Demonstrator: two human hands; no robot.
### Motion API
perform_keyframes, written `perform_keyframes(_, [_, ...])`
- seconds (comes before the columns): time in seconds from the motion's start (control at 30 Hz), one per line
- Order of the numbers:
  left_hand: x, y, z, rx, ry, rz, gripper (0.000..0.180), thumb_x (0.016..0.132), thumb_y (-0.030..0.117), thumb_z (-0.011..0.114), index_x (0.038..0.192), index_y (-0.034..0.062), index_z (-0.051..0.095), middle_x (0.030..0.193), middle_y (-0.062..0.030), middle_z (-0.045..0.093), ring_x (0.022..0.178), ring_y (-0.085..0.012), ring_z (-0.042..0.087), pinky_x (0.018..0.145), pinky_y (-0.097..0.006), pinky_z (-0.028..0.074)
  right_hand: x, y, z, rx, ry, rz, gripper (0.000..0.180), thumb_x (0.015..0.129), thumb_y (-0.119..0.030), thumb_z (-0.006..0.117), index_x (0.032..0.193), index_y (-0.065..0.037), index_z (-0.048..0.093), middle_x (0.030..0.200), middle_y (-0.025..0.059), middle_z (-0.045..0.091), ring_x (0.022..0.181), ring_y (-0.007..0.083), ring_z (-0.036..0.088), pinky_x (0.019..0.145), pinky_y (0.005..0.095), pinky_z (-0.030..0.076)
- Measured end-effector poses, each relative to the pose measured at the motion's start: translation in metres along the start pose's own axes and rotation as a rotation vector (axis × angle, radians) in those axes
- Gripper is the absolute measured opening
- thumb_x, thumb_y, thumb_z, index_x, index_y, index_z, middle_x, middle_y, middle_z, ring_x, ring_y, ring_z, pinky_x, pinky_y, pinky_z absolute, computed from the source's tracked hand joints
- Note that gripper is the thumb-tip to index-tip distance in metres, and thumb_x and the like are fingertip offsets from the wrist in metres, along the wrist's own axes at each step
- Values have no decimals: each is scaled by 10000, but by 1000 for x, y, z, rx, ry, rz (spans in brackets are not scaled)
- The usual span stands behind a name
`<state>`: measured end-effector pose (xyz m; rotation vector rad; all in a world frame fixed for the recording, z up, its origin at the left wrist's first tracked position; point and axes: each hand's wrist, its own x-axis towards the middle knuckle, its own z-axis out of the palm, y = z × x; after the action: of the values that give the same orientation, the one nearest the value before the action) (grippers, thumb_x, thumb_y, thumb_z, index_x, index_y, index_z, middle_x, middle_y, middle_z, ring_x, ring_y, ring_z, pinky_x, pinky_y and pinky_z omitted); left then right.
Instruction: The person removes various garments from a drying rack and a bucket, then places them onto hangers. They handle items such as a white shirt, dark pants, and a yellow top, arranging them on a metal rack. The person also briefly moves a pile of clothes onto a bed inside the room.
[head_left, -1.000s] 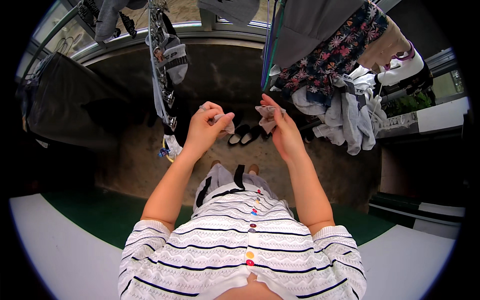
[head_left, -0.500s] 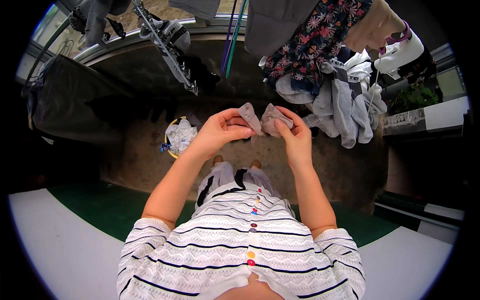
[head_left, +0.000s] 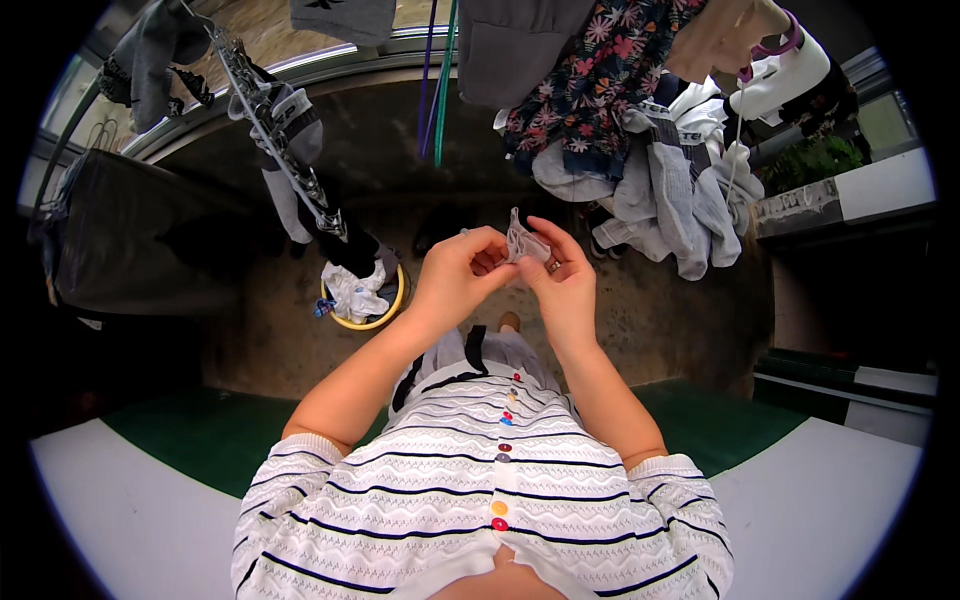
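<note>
My left hand [head_left: 458,268] and my right hand [head_left: 563,290] are close together in front of me, fingers pinched around a small, thin, greyish-beige piece of cloth that looks like a sock [head_left: 526,242]. Its gathered edge sticks up between my fingertips, and part of it is hidden behind them. On the right, several ribbed grey socks [head_left: 678,195] hang in a cluster. A dark floral garment [head_left: 590,85] hangs beside them.
A yellow-rimmed basket [head_left: 402,292] holding white laundry [head_left: 355,294] stands on the floor at left. Above it hangs a metal clip rack [head_left: 268,130] with socks. Purple and green hangers [head_left: 440,100] dangle at the far middle. A dark covered object [head_left: 130,240] stands at far left.
My hands have come together, and the cloth that spanned two separate bunches is now gathered between them. The view has shifted, bringing more of the basket into sight.
</note>
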<state>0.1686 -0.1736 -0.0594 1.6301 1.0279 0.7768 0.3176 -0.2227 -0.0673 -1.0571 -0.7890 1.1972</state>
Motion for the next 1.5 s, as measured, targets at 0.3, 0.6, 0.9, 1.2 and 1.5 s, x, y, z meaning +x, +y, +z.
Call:
perform_keyframes(0.3, [13, -17, -25, -289, -224, -240, 291, 777, 48, 777, 1014, 17, 610, 903, -5, 666, 713, -56, 602, 627, -216, 477, -1, 0, -18, -50, 9, 66, 327, 911, -29, 645, 1228, 9, 578, 1083, 79, 651, 978, 111, 606, 848, 235, 486])
perform_keyframes(0.6, [23, -37, -11, -468, -288, -196, 488, 773, 151, 805, 1201, 38, 597, 1050, -29, 657, 885, -89, 588, 772, -251, 466, -2, 9, -22, -111, -36, -30, 317, 928, -37, 611, 1232, -13, 521, 1048, 69, 660, 944, 92, 591, 791, 235, 481])
perform_keyframes(0.9, [49, -59, 10, -239, -204, -33, 158, 829, 46, 735, 933, 19, 619, 846, 6, 641, 828, -53, 573, 758, -226, 457, 46, 61, -68, -710, 517, -278, 417, 822, -154, 775, 1120, 30, 548, 877, 31, 615, 842, 130, 581, 735, 268, 471])
perform_keyframes(1.2, [63, -72, 17, -144, -311, -100, 199, 823, -38, 684, 1012, 5, 640, 907, 9, 630, 812, -47, 563, 713, -215, 463, 63, 51, -84, -197, 276, -272, 186, 834, -37, 744, 952, -13, 602, 915, 5, 609, 822, 102, 544, 745, 246, 427])
perform_keyframes(1.5, [59, -46, 18, -122, -270, -55, 229, 793, -92, 649, 1010, -17, 652, 956, -31, 658, 861, -91, 610, 754, -237, 490, 60, 41, -87, 241, 42, -124, 477, 793, 19, 759, 1217, -11, 543, 1187, 47, 586, 1059, 158, 559, 942, 298, 436])
